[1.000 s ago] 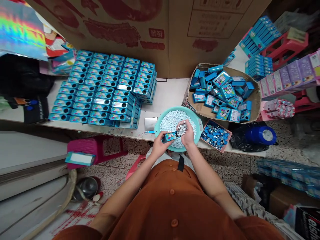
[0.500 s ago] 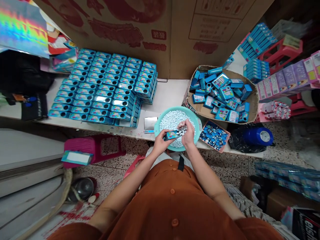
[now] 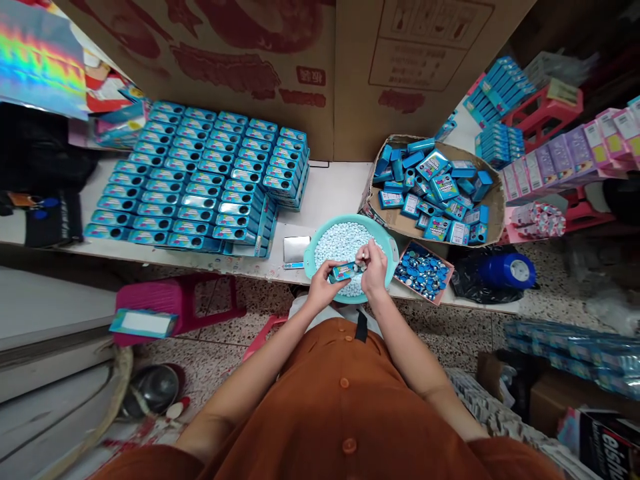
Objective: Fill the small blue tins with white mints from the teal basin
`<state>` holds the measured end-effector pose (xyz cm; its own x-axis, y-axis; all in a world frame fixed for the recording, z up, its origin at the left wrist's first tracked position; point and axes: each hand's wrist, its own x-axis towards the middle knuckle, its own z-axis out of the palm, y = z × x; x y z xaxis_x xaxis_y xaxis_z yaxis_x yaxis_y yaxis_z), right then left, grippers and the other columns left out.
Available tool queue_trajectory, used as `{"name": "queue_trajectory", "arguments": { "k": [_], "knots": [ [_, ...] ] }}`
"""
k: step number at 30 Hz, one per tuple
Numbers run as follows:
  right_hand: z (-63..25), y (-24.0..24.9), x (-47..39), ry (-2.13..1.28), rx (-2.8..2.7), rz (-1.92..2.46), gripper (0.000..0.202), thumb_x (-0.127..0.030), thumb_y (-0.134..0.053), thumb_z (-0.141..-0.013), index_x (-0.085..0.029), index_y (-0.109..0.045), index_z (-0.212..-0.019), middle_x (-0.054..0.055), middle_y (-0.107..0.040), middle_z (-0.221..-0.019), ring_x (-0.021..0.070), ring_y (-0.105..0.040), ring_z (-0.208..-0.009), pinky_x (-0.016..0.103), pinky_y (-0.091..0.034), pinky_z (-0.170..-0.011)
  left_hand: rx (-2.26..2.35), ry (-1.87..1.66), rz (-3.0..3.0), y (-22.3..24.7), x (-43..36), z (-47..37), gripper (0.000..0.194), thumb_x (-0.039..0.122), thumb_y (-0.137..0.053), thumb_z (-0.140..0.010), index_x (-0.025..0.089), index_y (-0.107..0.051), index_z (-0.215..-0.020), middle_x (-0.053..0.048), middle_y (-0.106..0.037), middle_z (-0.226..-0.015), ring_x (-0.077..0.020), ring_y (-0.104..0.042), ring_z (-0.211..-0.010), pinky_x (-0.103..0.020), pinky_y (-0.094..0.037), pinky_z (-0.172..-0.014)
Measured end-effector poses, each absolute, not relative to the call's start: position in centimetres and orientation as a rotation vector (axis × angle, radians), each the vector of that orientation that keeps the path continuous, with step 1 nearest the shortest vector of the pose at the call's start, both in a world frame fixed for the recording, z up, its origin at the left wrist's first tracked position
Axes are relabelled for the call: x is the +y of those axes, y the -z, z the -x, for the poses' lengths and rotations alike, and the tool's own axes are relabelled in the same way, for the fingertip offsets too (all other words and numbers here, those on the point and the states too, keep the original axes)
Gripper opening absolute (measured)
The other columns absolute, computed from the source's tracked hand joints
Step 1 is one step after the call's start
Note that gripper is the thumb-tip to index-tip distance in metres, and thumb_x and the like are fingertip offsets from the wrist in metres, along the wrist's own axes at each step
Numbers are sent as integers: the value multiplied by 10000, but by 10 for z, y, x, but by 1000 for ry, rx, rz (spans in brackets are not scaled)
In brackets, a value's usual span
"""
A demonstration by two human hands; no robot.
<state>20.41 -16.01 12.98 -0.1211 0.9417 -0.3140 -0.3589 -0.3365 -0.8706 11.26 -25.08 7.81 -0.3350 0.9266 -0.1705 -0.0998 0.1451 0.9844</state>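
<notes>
hands [image 3: 323, 288] hold blue tin [image 3: 343, 272] over pale pellets [image 3: 340, 243] — black box [image 3: 607, 443] reads "eish…"

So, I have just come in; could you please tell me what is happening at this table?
A person's left hand holds a small blue box over a teal basin of white pieces. The right hand is curled at the box's end, with some white pieces in it. On the table, similar boxes stand in rows to the left; others lie jumbled in a carton to the right.
</notes>
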Motion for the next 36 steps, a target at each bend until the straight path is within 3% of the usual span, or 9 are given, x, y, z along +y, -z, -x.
{"name": "queue_trajectory", "arguments": {
  "k": [8, 15, 18, 23, 28, 36],
  "knots": [
    [-205, -135, -157, -1643, -759, 1143, 438, -530, -561, -799, -210, -376, -565, -52, -445, -542, 80, -410, -484, 233, -350, -496, 1395, -1393, -693, -72, -247, -121, 424, 301, -777, -636, 199, -519, -956, -72, -649, -1081, -211, -617, -1015, -363, -479, -886],
    [-225, -122, -136, -1811, -438, 1105, 465, -508, -546, -814, -214, -289, -559, -74, -331, -518, 64, -355, -430, 211, -344, -443, 1307, -1487, -714, -74, -246, -117, 430, 276, -789, -632, 212, -494, -938, -74, -637, -1112, -223, -595, -1079, -398, -467, -923],
    [-239, -104, -133, -1744, -408, 1182, 428, -476, -581, -794, -211, -340, -559, -73, -387, -520, 60, -397, -440, 200, -360, -451, 1313, -1531, -759, -71, -240, -111, 420, 266, -784, -643, 211, -486, -934, -80, -633, -1109, -233, -570, -1129, -430, -438, -968],
    [-259, -71, -143, -1598, -602, 1457, 303, -454, -613, -741, -199, -523, -607, -4, -650, -746, 119, -612, -696, 247, -474, -674, 1318, -1509, -793, -62, -232, -104, 418, 290, -781, -645, 207, -478, -921, -86, -630, -1091, -241, -578, -1113, -448, -435, -968],
    [-268, -52, -154, -1425, -929, 1572, 291, -465, -586, -724, -184, -644, -680, 46, -704, -965, 202, -590, -1038, 325, -394, -946, 1322, -1484, -833, -65, -232, -106, 406, 328, -762, -666, 215, -462, -916, -87, -622, -1105, -237, -560, -1144, -443, -420, -990],
    [-268, -42, -154, -1453, -1113, 1562, 341, -494, -552, -755, -182, -688, -783, 59, -699, -1018, 212, -581, -1056, 347, -363, -995, 1452, -1452, -750, -69, -233, -105, 430, 357, -754, -663, 212, -464, -946, -74, -615, -1086, -218, -595, -1049, -388, -461, -914]
  ]
}}
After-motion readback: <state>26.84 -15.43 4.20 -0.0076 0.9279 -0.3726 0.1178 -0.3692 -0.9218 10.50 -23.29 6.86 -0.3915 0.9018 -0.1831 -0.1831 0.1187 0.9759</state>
